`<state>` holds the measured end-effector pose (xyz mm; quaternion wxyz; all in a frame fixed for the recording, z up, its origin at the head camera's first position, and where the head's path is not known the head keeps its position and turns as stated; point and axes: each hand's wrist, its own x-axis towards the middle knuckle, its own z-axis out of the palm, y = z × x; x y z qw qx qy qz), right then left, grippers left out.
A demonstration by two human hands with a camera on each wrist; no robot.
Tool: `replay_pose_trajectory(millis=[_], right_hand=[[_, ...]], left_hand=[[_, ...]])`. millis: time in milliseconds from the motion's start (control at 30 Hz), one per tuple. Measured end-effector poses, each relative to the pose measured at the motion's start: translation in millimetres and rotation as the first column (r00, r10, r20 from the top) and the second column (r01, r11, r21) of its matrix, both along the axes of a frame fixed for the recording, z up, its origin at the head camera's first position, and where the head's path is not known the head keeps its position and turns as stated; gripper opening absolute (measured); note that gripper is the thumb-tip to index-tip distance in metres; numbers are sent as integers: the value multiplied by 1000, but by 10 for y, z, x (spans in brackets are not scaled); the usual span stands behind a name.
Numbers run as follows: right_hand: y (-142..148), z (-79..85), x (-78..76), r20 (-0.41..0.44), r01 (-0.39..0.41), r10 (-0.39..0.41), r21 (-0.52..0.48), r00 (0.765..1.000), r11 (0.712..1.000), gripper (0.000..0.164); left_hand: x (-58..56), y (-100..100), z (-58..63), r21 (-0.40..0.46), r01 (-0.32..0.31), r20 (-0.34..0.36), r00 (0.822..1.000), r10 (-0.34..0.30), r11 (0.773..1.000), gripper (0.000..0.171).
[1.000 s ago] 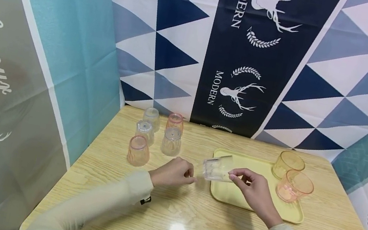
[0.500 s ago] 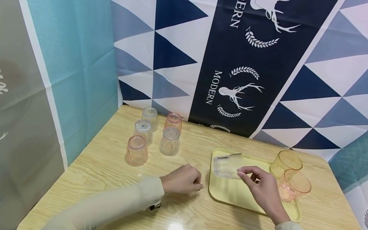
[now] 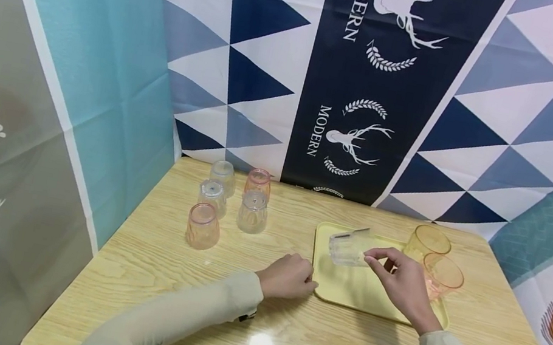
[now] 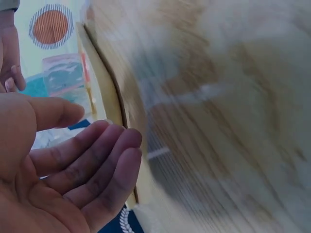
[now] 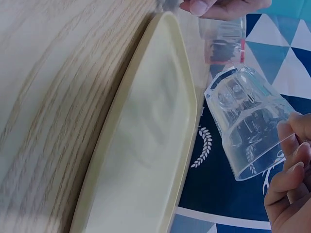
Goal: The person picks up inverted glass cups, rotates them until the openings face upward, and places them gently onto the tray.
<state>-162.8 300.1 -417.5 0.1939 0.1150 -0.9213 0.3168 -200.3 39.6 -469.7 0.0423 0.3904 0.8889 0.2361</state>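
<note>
My right hand (image 3: 401, 284) pinches a clear drinking glass (image 3: 349, 248) by its rim between thumb and fingers. The glass is tilted on its side above the left part of a pale yellow tray (image 3: 355, 294). Its open mouth faces the right hand in the right wrist view, where the glass (image 5: 250, 121) looks empty. By the tray's front left corner is my left hand (image 3: 289, 276), holding nothing. Its fingers (image 4: 114, 145) are loosely bent, fingertips right at the tray's edge. A yellow glass (image 3: 427, 243) and an orange-pink glass (image 3: 442, 271) stand mouth up at the tray's right end.
Several upside-down glasses stand at the table's back left, among them a pink glass (image 3: 203, 228) in front and a clear glass (image 3: 253, 214) beside it. Patterned cloth (image 3: 252, 57) hangs behind the wooden table (image 3: 209, 302), with more cloth on both sides.
The right hand has carried the clear glass rightward from the tray's left edge to over the tray. My left hand has moved away from the glass's base, right and nearer, to the tray's corner.
</note>
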Motion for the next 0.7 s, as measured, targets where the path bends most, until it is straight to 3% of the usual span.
replay_pose_trajectory(millis=[133,700], right_hand=[[18,8,-12,-32,6,-5,18,999,1000,8],[231,2,-168,-142,5,16,145,990,989,6]], left_hand=[[9,73,-41,-33,7,-37,999,-8,999,57],[-34,203,-140,-61,-48,-38,998,46,997,54]])
